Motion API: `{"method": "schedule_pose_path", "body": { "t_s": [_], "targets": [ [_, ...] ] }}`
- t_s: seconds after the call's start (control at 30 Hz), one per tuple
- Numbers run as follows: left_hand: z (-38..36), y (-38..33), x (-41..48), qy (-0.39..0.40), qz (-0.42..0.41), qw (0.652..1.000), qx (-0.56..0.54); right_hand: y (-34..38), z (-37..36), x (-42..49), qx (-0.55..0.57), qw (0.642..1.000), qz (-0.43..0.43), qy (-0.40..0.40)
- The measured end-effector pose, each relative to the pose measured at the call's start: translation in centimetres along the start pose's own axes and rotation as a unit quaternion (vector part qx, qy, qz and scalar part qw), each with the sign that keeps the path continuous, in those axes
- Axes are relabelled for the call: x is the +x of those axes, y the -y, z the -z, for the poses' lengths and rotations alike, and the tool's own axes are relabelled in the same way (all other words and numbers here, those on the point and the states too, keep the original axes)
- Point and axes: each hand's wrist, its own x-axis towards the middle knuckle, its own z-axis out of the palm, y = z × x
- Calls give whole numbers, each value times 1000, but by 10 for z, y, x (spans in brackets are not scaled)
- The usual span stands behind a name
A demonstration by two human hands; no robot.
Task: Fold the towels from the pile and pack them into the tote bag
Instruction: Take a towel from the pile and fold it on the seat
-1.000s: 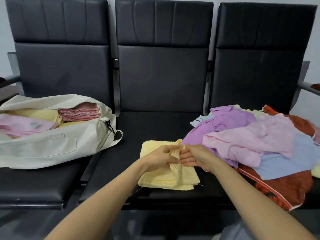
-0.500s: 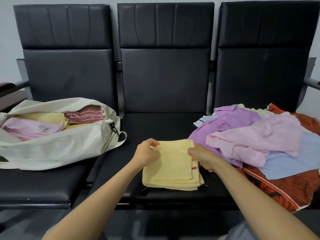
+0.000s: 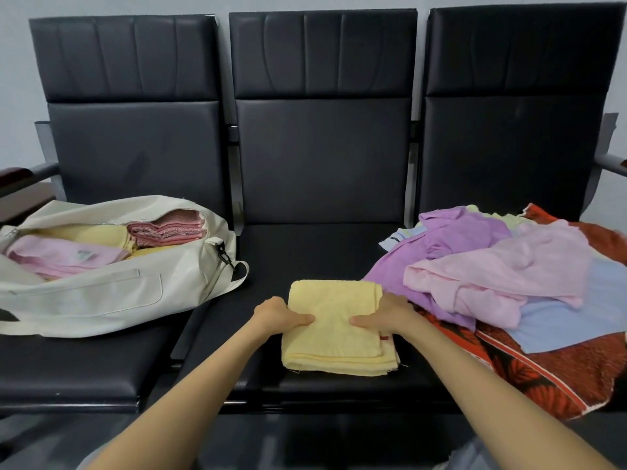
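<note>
Head view: saw a folded yellow towel (image 3: 334, 329) lying flat near the front of the middle seat (image 3: 305, 252), its layered edges facing the camera. Found the left hand (image 3: 276, 315) set on the towel's left side and the right hand (image 3: 390, 315) on its right side, each thumb laid across the top surface and pointing toward the other. Judged the fingers to be pinching the towel, thumb above and the rest curled over the side edges; could not tell how far the hidden fingertips reached beneath. Noted a small red mark at the towel's right edge, just beside the right wrist.

Saw the cream tote bag (image 3: 101, 296) lying on the left seat (image 3: 68, 368), zip open, its strap end hanging toward the middle seat, apart from the held towel. Made out folded towels inside: a pink folded towel (image 3: 57, 256) at left, a pale yellow folded towel (image 3: 98, 234) behind it, a dusty-rose stack (image 3: 168, 228) at the right end of the opening.

Saw the pile (image 3: 492, 276) heaped unfolded on the right seat, just beside the right hand: purple cloth (image 3: 454, 239), pink cloth (image 3: 502, 269) on top, light blue cloth (image 3: 576, 317) beneath, red patterned cloth (image 3: 543, 374) lowest, spilling over the seat front.
</note>
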Motion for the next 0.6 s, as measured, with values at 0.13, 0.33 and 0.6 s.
{"method": "schedule_pose_path", "body": {
  "t_s": [0.13, 0.33, 0.6],
  "targets": [
    [-2, 2, 1, 0, -1, 1000, -21, 1, -3, 1, -80, 997, -5, -9],
    [-7, 0, -6, -22, -40, 998, 33, 9, -6, -2, 50, 999, 15, -10],
    [35, -2, -21, 75, -78, 904, -413, 19, 20, -7, 531, 843, 71, 49]
  ]
}}
